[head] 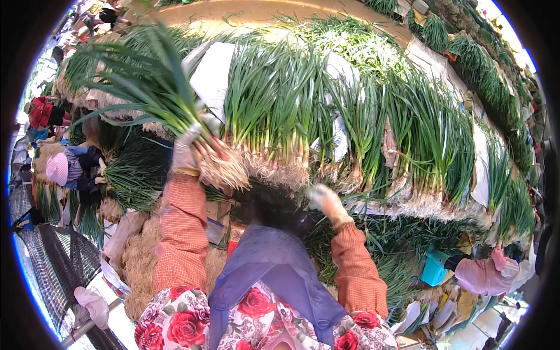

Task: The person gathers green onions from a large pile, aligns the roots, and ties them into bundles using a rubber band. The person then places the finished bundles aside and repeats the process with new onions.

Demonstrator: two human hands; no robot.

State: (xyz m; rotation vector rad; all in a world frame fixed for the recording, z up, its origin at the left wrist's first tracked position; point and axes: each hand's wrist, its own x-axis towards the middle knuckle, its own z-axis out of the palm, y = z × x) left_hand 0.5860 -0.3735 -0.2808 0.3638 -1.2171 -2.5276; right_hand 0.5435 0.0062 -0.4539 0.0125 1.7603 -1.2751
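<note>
A bunch of long green stalks with pale, stringy roots, like scallions or garlic greens [173, 100], is gripped in my left hand [189, 142], which wears a whitish glove. Its leaves fan to the upper left and its roots hang at the lower right. My right hand [326, 201], in a pale glove, is slightly blurred just below the roots of the row; whether its fingers hold anything cannot be made out. Ahead, a row of rooted green stalks [280, 105] lies side by side on a long raised surface, roots towards me. A white sheet [213, 81] lies at the row's left.
A person in a pink hat [57, 168] handles greens at left; another in pink [485, 275] is at lower right beside a turquoise container [433, 264]. Piled roots [140, 267] lie by my left arm. Loose leaves [393, 232] lie below the row's edge.
</note>
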